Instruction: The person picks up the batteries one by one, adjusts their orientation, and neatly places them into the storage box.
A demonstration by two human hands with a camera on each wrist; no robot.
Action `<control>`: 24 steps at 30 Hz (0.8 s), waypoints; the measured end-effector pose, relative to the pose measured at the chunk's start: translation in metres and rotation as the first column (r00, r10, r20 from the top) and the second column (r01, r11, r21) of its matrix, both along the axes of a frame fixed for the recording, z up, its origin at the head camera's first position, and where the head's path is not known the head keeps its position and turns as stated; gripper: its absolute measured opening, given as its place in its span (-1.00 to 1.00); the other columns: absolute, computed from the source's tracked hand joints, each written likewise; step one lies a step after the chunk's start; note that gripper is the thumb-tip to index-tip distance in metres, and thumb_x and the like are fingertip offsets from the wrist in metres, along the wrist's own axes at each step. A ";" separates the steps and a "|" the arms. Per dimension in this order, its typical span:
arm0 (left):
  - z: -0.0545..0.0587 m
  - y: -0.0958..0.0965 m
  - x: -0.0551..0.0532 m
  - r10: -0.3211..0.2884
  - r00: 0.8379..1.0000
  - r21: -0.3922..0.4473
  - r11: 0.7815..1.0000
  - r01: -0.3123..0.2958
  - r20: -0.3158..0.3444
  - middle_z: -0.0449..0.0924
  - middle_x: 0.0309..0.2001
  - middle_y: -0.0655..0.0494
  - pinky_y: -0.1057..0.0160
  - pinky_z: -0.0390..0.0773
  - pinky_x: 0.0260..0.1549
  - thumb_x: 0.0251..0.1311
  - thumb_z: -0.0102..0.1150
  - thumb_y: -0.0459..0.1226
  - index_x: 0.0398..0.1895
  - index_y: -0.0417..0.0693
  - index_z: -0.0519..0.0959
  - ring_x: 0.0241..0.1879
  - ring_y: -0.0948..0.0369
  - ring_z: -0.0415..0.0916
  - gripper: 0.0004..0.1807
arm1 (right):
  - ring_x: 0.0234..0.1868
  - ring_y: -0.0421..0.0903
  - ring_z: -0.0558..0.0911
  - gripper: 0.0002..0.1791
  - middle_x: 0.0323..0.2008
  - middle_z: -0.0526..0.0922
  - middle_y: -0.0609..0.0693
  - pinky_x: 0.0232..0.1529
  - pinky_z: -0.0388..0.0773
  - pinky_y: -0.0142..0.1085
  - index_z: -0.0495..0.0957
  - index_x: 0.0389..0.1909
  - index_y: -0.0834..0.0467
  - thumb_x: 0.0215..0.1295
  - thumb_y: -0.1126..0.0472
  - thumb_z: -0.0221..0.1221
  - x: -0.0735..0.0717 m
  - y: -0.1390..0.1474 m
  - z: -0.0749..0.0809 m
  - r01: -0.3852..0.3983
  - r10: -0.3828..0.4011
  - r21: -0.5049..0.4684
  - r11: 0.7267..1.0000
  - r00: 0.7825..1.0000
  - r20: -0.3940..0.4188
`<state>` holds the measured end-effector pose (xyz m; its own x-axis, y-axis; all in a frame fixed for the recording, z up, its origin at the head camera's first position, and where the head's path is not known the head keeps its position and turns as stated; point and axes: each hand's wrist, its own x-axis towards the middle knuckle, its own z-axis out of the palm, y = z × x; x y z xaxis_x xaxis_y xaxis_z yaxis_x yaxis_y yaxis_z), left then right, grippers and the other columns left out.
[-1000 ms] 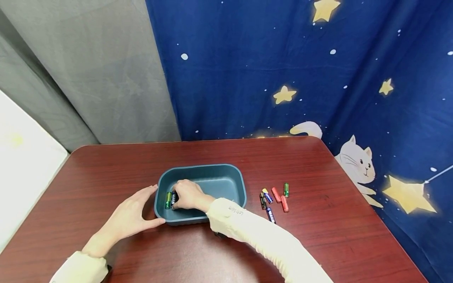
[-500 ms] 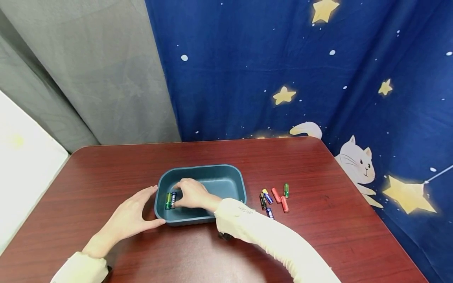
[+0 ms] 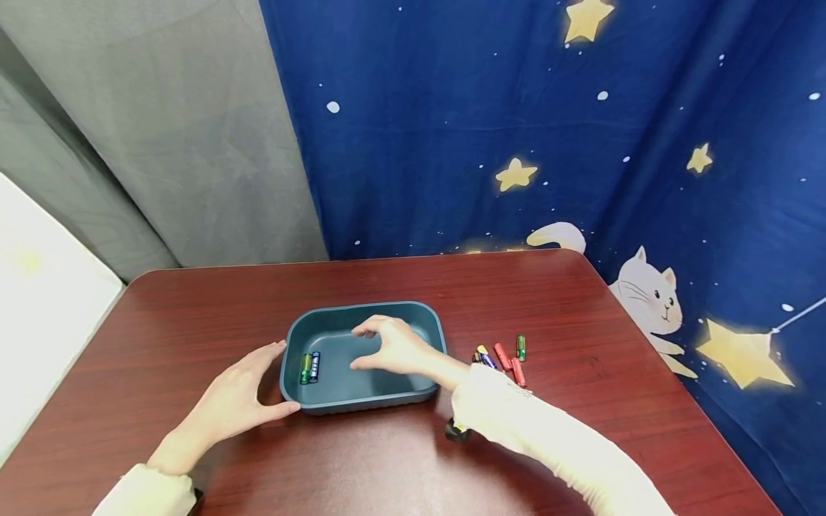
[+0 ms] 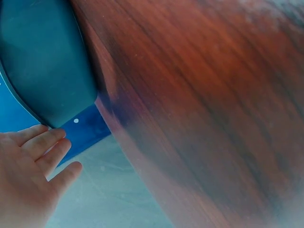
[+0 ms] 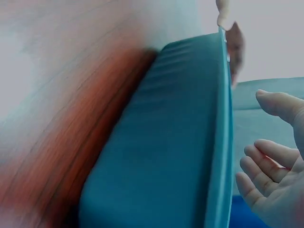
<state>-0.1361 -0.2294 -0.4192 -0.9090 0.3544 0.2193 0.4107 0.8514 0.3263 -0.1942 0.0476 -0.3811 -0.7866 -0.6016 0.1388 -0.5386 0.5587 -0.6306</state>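
A teal rectangular tray (image 3: 361,403) stands on the table. Inside, at its left end, a green battery (image 3: 306,368) and a dark blue battery (image 3: 315,367) lie side by side. My left hand (image 3: 235,390) touches the tray's left rim, thumb spread apart from straight fingers. Over the middle of the tray is my right hand (image 3: 396,347), thumb and fingers parted and nothing between them; the right wrist view also has this hand (image 5: 270,166) with its fingers apart beside the rim.
To the right of the tray lie several loose batteries: a red one (image 3: 519,372), another red one (image 3: 502,355), a green one (image 3: 521,347) and a blue-yellow one (image 3: 487,356). My right sleeve (image 3: 548,430) covers part of that group. Curtains hang behind the table (image 3: 632,416).
My right hand has let go of the dark blue battery beside the green one and drawn back to the right, over the tray's middle. The left hand has stayed at the rim.
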 end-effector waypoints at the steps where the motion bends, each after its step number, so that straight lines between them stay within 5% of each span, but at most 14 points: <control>1: 0.000 0.000 0.000 0.001 1.000 -0.002 1.000 -0.001 -0.001 0.33 0.18 -0.11 -0.11 0.39 -0.01 -0.25 0.22 0.32 0.24 -0.21 0.27 0.14 -0.03 0.30 0.06 | -0.07 -0.16 0.51 -0.48 -0.09 0.57 -0.09 -0.11 0.46 -0.38 0.55 -0.03 0.10 -0.06 0.01 0.35 0.000 0.006 0.001 0.001 -0.001 -0.025 1.000 1.000 -0.003; 7: 0.001 0.000 0.000 -0.002 1.000 -0.005 1.000 0.002 -0.002 0.33 0.19 -0.11 -0.10 0.38 0.00 -0.25 0.21 0.33 0.24 -0.22 0.28 0.15 -0.03 0.29 0.06 | -0.09 -0.10 0.53 -0.48 -0.10 0.60 -0.03 -0.13 0.52 -0.16 0.55 -0.04 0.12 -0.10 0.08 0.38 0.001 0.041 0.005 -0.002 0.001 -0.156 0.988 1.000 -0.007; 14: 0.001 0.000 -0.001 -0.003 1.000 -0.007 1.000 0.003 0.003 0.33 0.19 -0.11 -0.10 0.38 0.00 -0.25 0.21 0.33 0.24 -0.22 0.28 0.16 -0.02 0.29 0.06 | -0.14 -0.03 0.55 -0.50 -0.14 0.61 0.00 -0.19 0.52 -0.24 0.55 -0.05 0.15 -0.10 0.18 0.39 0.001 0.090 0.008 0.072 -0.082 -0.229 0.971 0.996 -0.034; 24: 0.002 -0.001 0.000 -0.008 1.000 -0.007 1.000 0.008 0.006 0.33 0.19 -0.12 -0.11 0.38 0.00 -0.24 0.23 0.31 0.25 -0.21 0.27 0.15 -0.03 0.29 0.05 | -0.14 0.03 0.53 -0.51 -0.09 0.59 0.18 -0.13 0.52 -0.01 0.50 -0.01 0.28 -0.04 0.32 0.34 0.003 0.155 0.001 0.218 -0.222 -0.228 0.949 0.975 0.008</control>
<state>-0.1363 -0.2301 -0.4170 -0.9075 0.3630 0.2112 0.4153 0.8504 0.3231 -0.1908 0.2022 -0.3801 -0.8923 -0.3650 0.2657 -0.4302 0.5088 -0.7457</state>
